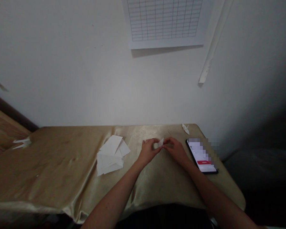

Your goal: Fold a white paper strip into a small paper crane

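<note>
Place: plain indoor room | satin-covered table (50, 168) | gridded wall chart (164, 20)

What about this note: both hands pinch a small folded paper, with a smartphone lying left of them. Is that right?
Not quite: the smartphone lies to the right of the left hand and right hand, as the head view shows. They do pinch the small folded paper.

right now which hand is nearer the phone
Right. The right hand is just left of the phone; the left hand is farther left, beyond the folded paper between them.
</note>
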Demonstrator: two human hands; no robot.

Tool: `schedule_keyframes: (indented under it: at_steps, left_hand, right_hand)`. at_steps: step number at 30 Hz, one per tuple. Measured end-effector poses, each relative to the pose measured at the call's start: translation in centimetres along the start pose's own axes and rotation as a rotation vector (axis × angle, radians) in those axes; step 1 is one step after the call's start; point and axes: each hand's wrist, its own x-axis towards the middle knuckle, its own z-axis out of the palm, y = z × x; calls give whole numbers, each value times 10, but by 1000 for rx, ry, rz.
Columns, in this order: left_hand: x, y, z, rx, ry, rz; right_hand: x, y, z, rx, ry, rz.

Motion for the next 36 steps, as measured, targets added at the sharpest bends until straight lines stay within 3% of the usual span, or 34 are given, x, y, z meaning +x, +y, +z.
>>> schedule_keyframes:
  at_steps: [18,36]
  left_hand:
    - [-1,3,-9,-63,-153,-45]
    - [2,0,-11,-33,-129,-25]
  right_hand:
    - [1,1,-4,-27,26,-22]
    - [1,-3,-9,-45,-14,-85]
